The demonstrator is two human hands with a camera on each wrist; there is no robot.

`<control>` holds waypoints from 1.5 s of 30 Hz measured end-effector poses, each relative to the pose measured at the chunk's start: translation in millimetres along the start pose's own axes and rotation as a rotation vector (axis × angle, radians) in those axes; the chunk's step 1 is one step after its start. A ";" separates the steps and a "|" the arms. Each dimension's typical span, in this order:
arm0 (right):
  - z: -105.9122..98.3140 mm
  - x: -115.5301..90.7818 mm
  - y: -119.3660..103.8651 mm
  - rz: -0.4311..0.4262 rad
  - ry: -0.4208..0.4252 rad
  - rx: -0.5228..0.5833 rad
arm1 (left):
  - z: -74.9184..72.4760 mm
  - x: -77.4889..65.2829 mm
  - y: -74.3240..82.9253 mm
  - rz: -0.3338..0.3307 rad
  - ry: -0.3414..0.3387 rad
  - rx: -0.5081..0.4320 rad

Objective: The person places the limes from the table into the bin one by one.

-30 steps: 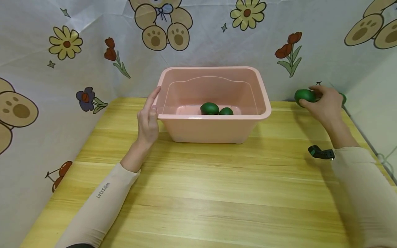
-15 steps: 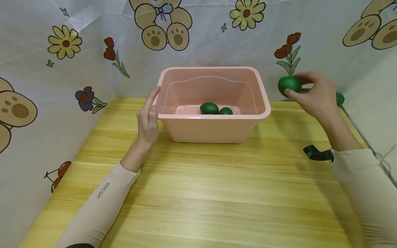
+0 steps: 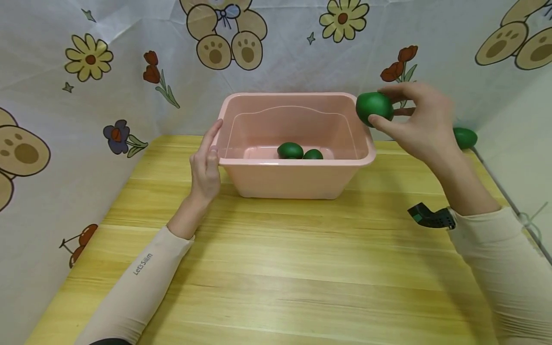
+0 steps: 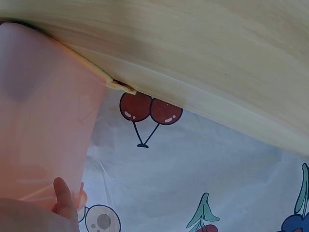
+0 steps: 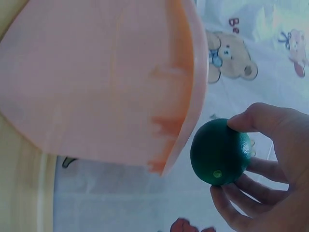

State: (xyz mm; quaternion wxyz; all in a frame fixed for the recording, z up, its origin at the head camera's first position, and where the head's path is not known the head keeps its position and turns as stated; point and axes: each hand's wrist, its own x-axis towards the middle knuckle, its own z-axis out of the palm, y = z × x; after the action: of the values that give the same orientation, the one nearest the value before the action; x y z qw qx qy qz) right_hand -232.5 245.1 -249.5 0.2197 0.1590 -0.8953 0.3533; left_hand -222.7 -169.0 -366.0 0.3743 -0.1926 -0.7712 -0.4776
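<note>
A pink plastic tub [image 3: 284, 179] stands on the table against the back cloth. Inside it lie a larger lime [image 3: 290, 150] and, beside it, another lime [image 3: 313, 154], partly hidden by the front rim. My left hand [image 3: 205, 172] rests against the tub's left side, its fingers mostly straight along the rim. My right hand [image 3: 424, 120] pinches a dark green lime [image 3: 374, 108] between thumb and fingertips, held up by the tub's right rim. In the right wrist view, that held lime [image 5: 219, 152] shows a pale stem spot, just outside the rim.
One more lime [image 3: 465, 138] lies in the back right corner, partly behind my right wrist. Printed cloth [image 3: 293, 62] hangs behind the wooden table [image 3: 276, 268], and a pale wall panel [image 3: 522, 158] borders its right edge.
My right hand has lifted the lime from the back right of the table and carried it left and up to the tub's right rim. The left hand keeps its place.
</note>
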 end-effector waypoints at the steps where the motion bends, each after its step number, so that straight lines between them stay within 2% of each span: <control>1: 0.9 -0.3 -4.1 -0.020 -0.005 0.006 | -0.2 0.3 0.3 -0.001 0.000 0.000; 7: 7.5 -6.1 -20.9 -0.140 -0.060 0.000 | -0.4 1.1 0.8 0.006 0.012 0.011; 15: 17.2 -15.2 -24.0 -0.261 -0.275 -0.073 | 0.0 0.5 0.8 0.005 0.013 0.001; 20: 22.4 -18.6 -24.3 -0.290 -0.310 -0.088 | -0.6 0.1 1.2 -0.001 0.002 0.005; 26: 19.4 -21.6 -25.7 -0.254 -0.334 -0.101 | -1.4 1.0 2.6 -0.008 -0.010 0.011; 33: 6.3 -17.8 -14.0 -0.177 -0.265 -0.082 | -1.4 0.5 2.7 -0.005 -0.006 0.013; 40: -5.8 -12.3 19.2 -0.098 -0.170 -0.089 | -1.1 -0.9 2.7 -0.007 -0.002 0.006; 45: -14.6 -9.4 48.8 0.025 -0.148 -0.085 | -0.8 -0.3 3.5 -0.005 -0.003 0.011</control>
State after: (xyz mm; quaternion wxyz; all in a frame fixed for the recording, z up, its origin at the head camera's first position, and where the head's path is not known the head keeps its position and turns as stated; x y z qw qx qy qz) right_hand -241.8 290.7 -272.2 0.1548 0.1638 -0.9253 0.3050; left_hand -219.8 -168.0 -364.0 0.3731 -0.1895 -0.7747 -0.4741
